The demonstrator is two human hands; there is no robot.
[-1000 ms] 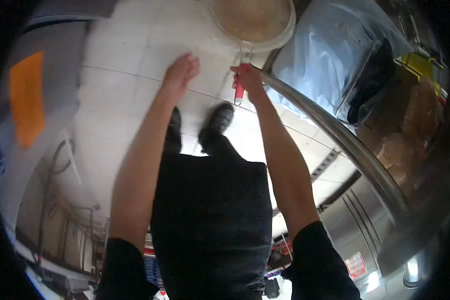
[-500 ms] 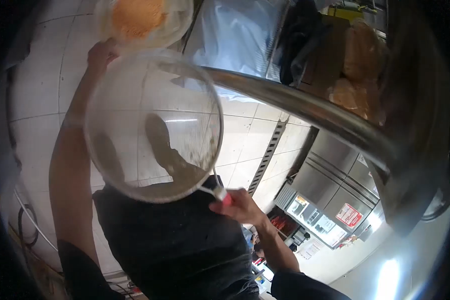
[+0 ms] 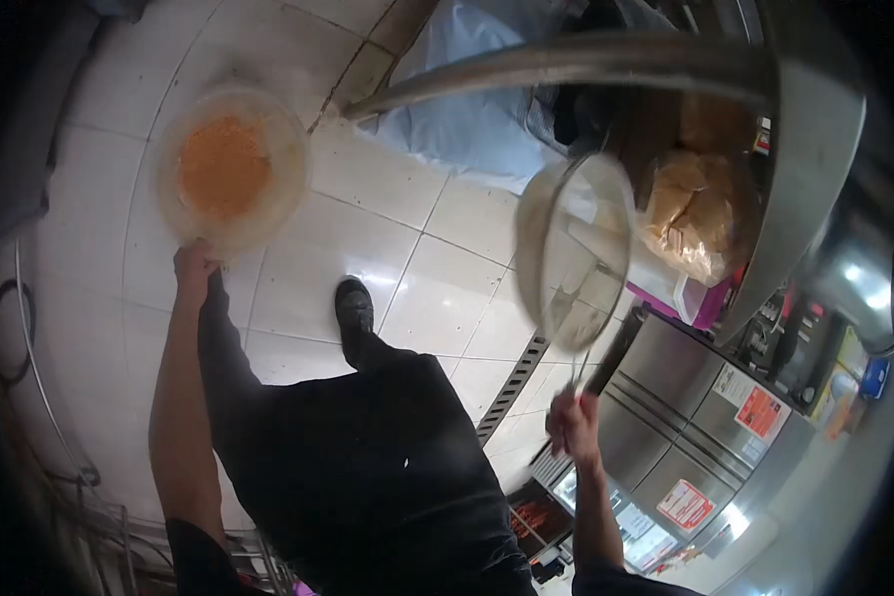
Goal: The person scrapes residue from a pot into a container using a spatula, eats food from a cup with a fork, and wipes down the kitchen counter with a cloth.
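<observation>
Sieve [image 3: 576, 253] blurred (handle [image 3: 577, 370] partly hidden by right hand [image 3: 573, 425]).

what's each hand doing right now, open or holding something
Left hand: closed, holding the bowl with orange contents by its edge.
Right hand: closed, holding the sieve by its handle end.

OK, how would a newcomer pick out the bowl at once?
Start from the pale tiled floor and find the left hand. It grips the edge of a round, pale bowl. Unlike the see-through sieve in the right hand, the bowl has orange contents.
</observation>
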